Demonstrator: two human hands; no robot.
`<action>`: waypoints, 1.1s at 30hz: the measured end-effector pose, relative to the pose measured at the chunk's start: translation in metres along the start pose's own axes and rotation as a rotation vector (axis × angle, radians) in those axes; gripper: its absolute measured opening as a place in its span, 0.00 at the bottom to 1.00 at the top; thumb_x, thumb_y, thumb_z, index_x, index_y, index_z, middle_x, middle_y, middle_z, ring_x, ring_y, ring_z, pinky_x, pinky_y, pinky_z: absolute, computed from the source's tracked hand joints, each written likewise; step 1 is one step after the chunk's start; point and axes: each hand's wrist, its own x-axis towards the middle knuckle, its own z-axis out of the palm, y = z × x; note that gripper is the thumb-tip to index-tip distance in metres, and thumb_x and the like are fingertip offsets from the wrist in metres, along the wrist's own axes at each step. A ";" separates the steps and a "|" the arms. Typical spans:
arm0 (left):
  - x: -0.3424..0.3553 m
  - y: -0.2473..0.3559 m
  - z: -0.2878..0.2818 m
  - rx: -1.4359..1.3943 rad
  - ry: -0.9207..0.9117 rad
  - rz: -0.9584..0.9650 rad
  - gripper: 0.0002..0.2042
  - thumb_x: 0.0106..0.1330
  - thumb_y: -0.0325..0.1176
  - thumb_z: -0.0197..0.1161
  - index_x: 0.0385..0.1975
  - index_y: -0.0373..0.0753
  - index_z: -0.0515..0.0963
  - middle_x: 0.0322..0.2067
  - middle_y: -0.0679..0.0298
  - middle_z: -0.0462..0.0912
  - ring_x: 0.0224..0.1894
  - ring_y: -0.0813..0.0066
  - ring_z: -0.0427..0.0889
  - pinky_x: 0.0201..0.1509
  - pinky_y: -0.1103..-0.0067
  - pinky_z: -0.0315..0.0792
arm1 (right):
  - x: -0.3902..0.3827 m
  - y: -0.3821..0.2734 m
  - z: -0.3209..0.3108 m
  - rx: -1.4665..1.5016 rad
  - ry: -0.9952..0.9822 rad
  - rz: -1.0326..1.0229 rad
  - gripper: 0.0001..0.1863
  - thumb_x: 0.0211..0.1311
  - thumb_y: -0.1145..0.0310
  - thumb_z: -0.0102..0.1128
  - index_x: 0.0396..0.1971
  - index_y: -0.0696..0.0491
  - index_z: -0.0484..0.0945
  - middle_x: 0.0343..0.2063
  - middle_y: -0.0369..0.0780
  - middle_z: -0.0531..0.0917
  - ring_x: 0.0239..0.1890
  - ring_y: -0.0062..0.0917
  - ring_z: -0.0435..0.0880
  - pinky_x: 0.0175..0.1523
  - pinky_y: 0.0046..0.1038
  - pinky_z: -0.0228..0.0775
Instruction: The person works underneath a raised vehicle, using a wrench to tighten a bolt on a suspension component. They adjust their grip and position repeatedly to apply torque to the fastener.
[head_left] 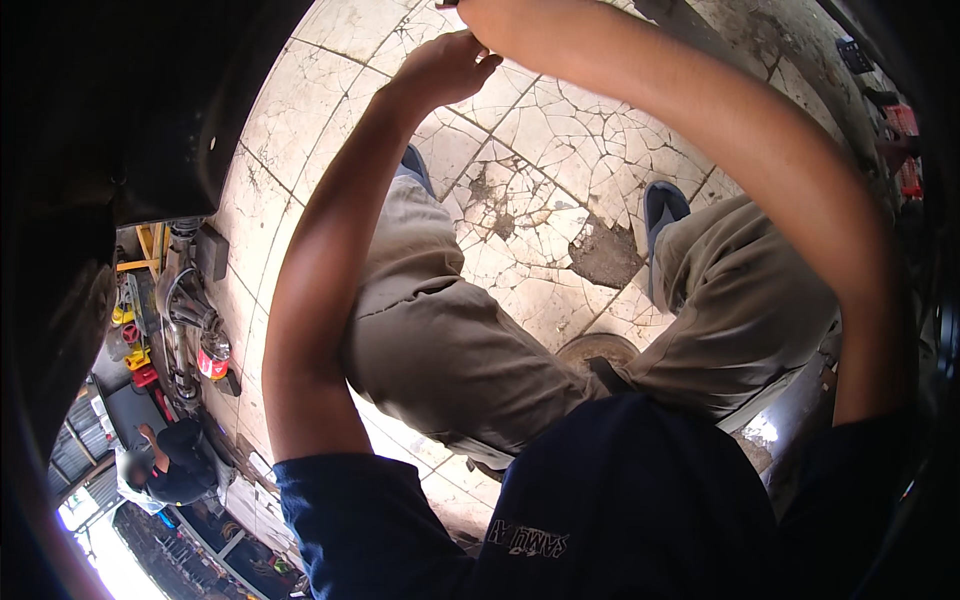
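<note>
My left hand (447, 68) is raised at the top of the view, its fingers curled in. Whatever they may hold is hidden. My right forearm (680, 95) crosses in from the right and ends beside the left hand, at the top edge. There the right hand is cut off and its fingers do not show. A small dark piece (447, 4) shows at that end; its kind is too cropped to make out. Both arms reach up above my spread knees, in grey-brown trousers (450, 340).
Cracked pale tiles (540, 130) cover the floor, with a broken hole (606, 252) between my dark shoes. A large dark body (150, 100) fills the upper left. At left are metal parts, a red-labelled bottle (213, 358) and a seated person (175, 460). Red crates (905, 150) stand far right.
</note>
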 end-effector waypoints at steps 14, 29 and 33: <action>0.000 -0.009 0.005 -0.025 0.010 0.015 0.13 0.65 0.40 0.54 0.45 0.44 0.75 0.38 0.58 0.83 0.40 0.56 0.82 0.43 0.64 0.75 | -0.001 -0.001 -0.010 0.026 -0.011 0.001 0.22 0.59 0.60 0.55 0.51 0.55 0.76 0.55 0.44 0.75 0.61 0.35 0.67 0.67 0.52 0.44; 0.006 -0.010 0.007 -0.023 -0.020 0.016 0.14 0.64 0.41 0.54 0.47 0.46 0.75 0.40 0.59 0.82 0.41 0.56 0.81 0.45 0.64 0.75 | 0.007 0.006 0.001 0.085 -0.085 -0.029 0.20 0.61 0.59 0.53 0.48 0.54 0.78 0.52 0.43 0.77 0.59 0.34 0.70 0.66 0.49 0.49; 0.003 -0.013 0.008 0.006 0.027 0.041 0.14 0.64 0.40 0.55 0.47 0.46 0.75 0.40 0.59 0.83 0.40 0.56 0.82 0.46 0.65 0.75 | 0.008 0.010 0.000 0.095 -0.070 -0.042 0.19 0.60 0.59 0.53 0.47 0.53 0.79 0.51 0.43 0.78 0.58 0.34 0.71 0.65 0.48 0.50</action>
